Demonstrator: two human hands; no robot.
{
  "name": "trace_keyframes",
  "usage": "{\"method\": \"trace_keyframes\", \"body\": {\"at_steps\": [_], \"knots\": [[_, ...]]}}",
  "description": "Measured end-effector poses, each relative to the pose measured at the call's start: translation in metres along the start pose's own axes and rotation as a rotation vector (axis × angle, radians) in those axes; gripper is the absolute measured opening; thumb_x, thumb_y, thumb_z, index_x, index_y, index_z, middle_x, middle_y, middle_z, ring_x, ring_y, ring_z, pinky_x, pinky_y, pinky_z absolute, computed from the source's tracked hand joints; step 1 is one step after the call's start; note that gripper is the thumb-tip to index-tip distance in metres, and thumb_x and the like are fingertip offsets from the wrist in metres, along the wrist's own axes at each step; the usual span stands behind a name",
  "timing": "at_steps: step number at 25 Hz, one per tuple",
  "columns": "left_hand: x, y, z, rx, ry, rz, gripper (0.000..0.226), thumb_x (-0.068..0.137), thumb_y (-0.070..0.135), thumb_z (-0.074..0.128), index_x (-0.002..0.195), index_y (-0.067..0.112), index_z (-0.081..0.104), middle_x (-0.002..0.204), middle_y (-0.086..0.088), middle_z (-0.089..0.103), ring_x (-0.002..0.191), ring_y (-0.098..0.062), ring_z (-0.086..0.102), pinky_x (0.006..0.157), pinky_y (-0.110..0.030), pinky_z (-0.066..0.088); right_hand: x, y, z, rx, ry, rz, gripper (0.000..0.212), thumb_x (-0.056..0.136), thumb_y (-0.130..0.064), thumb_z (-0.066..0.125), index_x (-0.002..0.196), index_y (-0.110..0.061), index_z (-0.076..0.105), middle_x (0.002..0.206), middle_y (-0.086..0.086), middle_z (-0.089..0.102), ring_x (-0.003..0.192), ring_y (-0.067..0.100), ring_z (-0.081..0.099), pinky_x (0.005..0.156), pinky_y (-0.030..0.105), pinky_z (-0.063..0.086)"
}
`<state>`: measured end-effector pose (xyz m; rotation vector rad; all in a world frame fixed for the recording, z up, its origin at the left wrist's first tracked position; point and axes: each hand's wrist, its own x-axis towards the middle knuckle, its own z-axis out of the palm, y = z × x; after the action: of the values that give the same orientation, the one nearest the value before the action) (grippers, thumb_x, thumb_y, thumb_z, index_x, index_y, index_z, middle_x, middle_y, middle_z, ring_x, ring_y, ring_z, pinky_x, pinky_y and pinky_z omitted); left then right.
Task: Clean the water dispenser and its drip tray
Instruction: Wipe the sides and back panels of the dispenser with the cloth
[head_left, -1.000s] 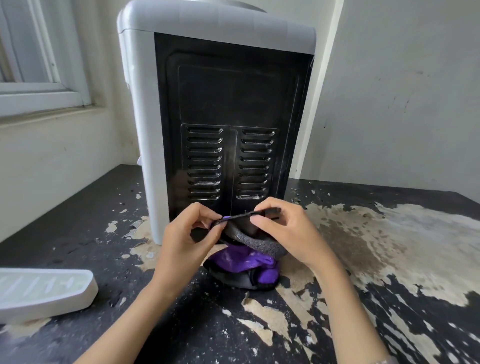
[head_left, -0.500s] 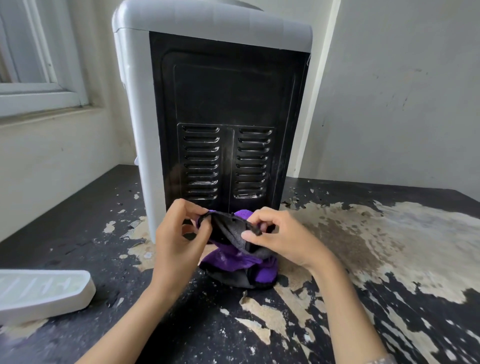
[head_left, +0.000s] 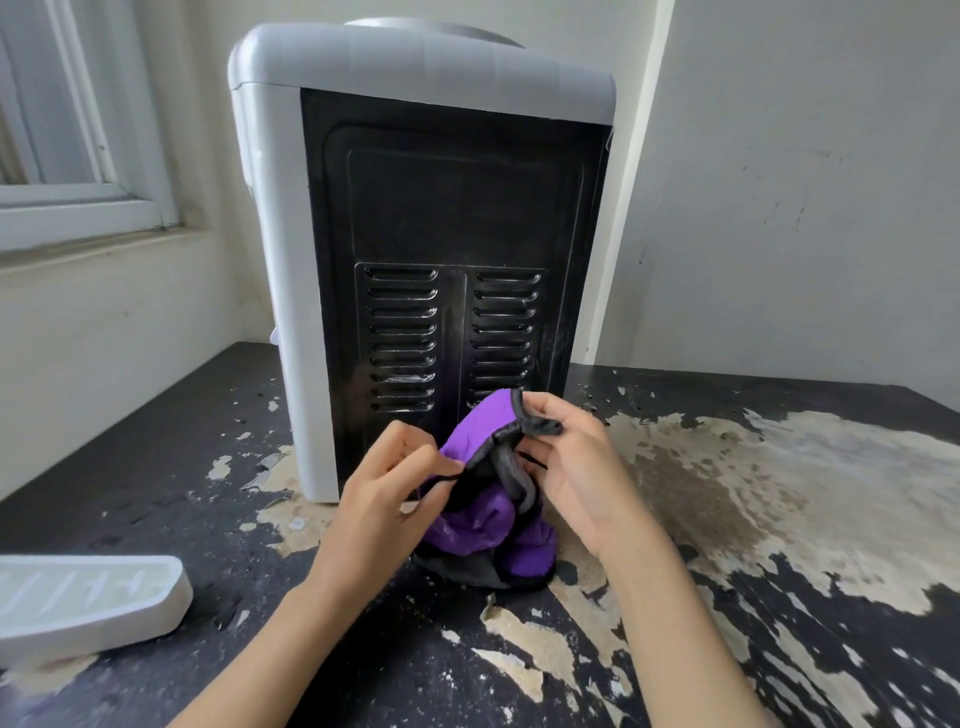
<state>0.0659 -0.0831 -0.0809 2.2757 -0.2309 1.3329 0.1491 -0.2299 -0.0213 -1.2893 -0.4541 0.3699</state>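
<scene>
1. While we look down, our left hand (head_left: 382, 499) pinches the black edge of the purple cloth (head_left: 483, 514).
2. Our right hand (head_left: 576, 467) pinches the cloth's top corner.
3. We see the cloth's bottom resting on the peeling black table (head_left: 727, 597).
4. We see the water dispenser (head_left: 421, 218) just behind, its black back facing us.
5. We see the white drip tray (head_left: 88, 603) lying far left on the table.

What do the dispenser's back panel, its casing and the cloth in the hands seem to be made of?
Back panel: looks like black painted sheet metal, judging by the stamped ribs and punched louvre slots.
Casing: probably moulded plastic, pale grey and smooth, with rounded corners.
Cloth: soft fabric, perhaps microfibre, purple with a dark stitched edge; it folds limply.
</scene>
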Motion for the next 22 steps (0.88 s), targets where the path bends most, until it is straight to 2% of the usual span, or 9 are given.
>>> {"method": "trace_keyframes", "body": {"at_steps": [2,4,7,11,13,14,17,19,22], "knots": [[0.000,0.000,0.000,0.025,-0.041,-0.023,0.020,0.078,0.010,0.059,0.087,0.027,0.055,0.096,0.013,0.041,0.078,-0.002,0.049,0.063,-0.015,0.042,-0.002,-0.002,-0.001,0.108,-0.051,0.057,0.027,0.095,-0.017,0.043,0.095,-0.008,0.068,0.089,0.008,0.070,0.086,0.021,0.062,0.087,0.032,0.046],[-0.001,-0.002,0.000,0.033,-0.055,-0.037,0.021,0.077,0.010,0.057,0.086,0.029,0.054,0.098,0.014,0.041,0.079,-0.005,0.051,0.062,-0.022,0.044,-0.004,0.001,0.002,-0.034,-0.063,-0.032,0.025,0.090,-0.032,0.057,0.097,-0.012,0.070,0.093,0.005,0.072,0.094,0.018,0.066,0.091,0.031,0.049],[0.000,-0.006,0.001,0.016,-0.085,-0.043,0.026,0.075,0.008,0.060,0.089,0.030,0.055,0.101,0.014,0.041,0.081,-0.006,0.053,0.064,-0.025,0.045,-0.005,0.010,0.011,-0.258,0.054,-0.234,0.012,0.081,-0.016,0.071,0.092,-0.021,0.071,0.090,-0.002,0.073,0.090,0.010,0.066,0.080,0.020,0.050],[0.001,-0.008,-0.001,0.020,-0.146,-0.008,0.027,0.082,0.035,0.063,0.109,0.034,0.061,0.107,0.012,0.044,0.091,-0.013,0.053,0.077,-0.029,0.048,-0.002,0.021,0.018,0.016,0.298,-0.385,0.012,0.092,-0.010,0.057,0.093,-0.019,0.065,0.089,-0.007,0.069,0.087,0.005,0.061,0.081,0.021,0.045],[0.002,-0.006,-0.003,0.026,-0.088,-0.023,0.030,0.085,0.036,0.058,0.115,0.030,0.063,0.109,0.011,0.046,0.097,-0.014,0.051,0.085,-0.027,0.043,-0.001,0.024,0.019,0.197,0.333,-0.410,0.013,0.096,-0.009,0.048,0.094,-0.016,0.059,0.092,0.001,0.070,0.092,0.015,0.063,0.087,0.030,0.047],[0.002,-0.005,-0.003,0.044,-0.033,-0.036,0.029,0.088,0.034,0.055,0.114,0.027,0.064,0.109,0.010,0.047,0.099,-0.013,0.049,0.088,-0.024,0.040,0.000,0.025,0.018,0.222,0.345,-0.416,0.014,0.097,-0.008,0.045,0.094,-0.015,0.056,0.086,0.005,0.067,0.085,0.018,0.063,0.084,0.032,0.048],[0.003,-0.009,-0.007,0.140,0.165,-0.132,0.028,0.089,0.028,0.048,0.111,0.024,0.064,0.117,0.006,0.046,0.107,-0.009,0.038,0.097,-0.021,0.029,0.004,0.025,0.013,0.157,0.401,-0.380,0.012,0.099,-0.009,0.042,0.093,-0.016,0.050,0.066,0.001,0.051,0.055,0.010,0.046,0.057,0.022,0.044],[0.003,-0.017,-0.011,0.180,0.268,-0.258,0.030,0.087,0.028,0.047,0.114,0.025,0.059,0.126,0.001,0.039,0.114,-0.012,0.031,0.102,-0.027,0.022,0.009,0.030,0.006,0.035,0.430,-0.369,0.012,0.097,-0.010,0.047,0.088,-0.017,0.045,0.064,0.001,0.051,0.049,0.007,0.043,0.051,0.022,0.041],[0.004,-0.027,-0.017,0.158,0.390,-0.415,0.042,0.083,0.028,0.047,0.124,0.021,0.047,0.135,-0.005,0.029,0.125,-0.017,0.023,0.104,-0.024,0.012,0.012,0.038,-0.003,-0.360,0.411,-0.463,0.015,0.089,-0.008,0.060,0.078,-0.013,0.051,0.068,0.002,0.059,0.060,0.014,0.054,0.059,0.024,0.045]]}}
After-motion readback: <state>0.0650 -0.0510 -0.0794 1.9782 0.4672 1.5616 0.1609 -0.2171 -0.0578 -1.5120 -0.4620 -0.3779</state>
